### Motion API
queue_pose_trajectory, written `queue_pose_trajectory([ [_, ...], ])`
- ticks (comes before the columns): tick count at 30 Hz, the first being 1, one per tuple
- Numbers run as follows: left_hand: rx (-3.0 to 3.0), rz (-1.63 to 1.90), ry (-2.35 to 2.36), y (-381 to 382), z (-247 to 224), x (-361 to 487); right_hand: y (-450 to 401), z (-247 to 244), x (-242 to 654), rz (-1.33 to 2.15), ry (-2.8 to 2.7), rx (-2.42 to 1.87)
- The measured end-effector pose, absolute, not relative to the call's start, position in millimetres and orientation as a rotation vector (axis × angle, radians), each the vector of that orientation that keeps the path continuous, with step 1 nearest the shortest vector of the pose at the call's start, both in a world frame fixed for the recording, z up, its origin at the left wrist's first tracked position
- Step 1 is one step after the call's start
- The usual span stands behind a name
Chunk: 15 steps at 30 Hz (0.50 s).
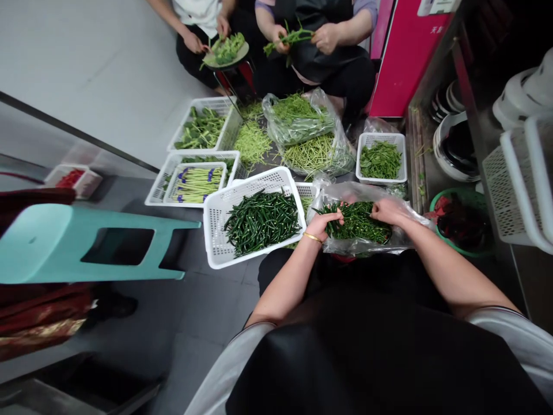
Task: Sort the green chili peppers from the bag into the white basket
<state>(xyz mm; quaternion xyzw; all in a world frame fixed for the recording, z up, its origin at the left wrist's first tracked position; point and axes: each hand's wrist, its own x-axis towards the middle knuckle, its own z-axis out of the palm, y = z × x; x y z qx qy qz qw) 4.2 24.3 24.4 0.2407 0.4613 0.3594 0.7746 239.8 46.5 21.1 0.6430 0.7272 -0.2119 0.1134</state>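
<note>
My left hand (323,222), with a gold bangle at the wrist, is closed on some thin green chili peppers (356,222) at the left side of an open clear plastic bag (345,193). Above the right side of that pile, my right hand (386,211) is closed in a pinch; what lies between its fingertips is too small to make out. The bag rests in front of my knees. Just left of it, a white perforated basket (210,230) holds a heap of dark green chili peppers (261,222).
Two people sit opposite, handling greens; one has a small round stool (235,60). White baskets of vegetables (173,135) and a bag of green stalks (337,124) lie between us. A teal stool (108,216) lies left. A green basin (469,248) and shelving stand right.
</note>
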Motion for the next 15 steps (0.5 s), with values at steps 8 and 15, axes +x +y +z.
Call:
queue_pose_trajectory([
  [8, 0.913, 0.867, 1.082, 39.8, 21.2, 38.9, 37.4, 17.7, 246.9, -0.821, 2.442, 1.802],
  [15, 0.759, 0.804, 1.059, 36.3, 16.7, 18.0, 26.4, -1.8, 261.3, -0.793, 2.344, 2.041],
])
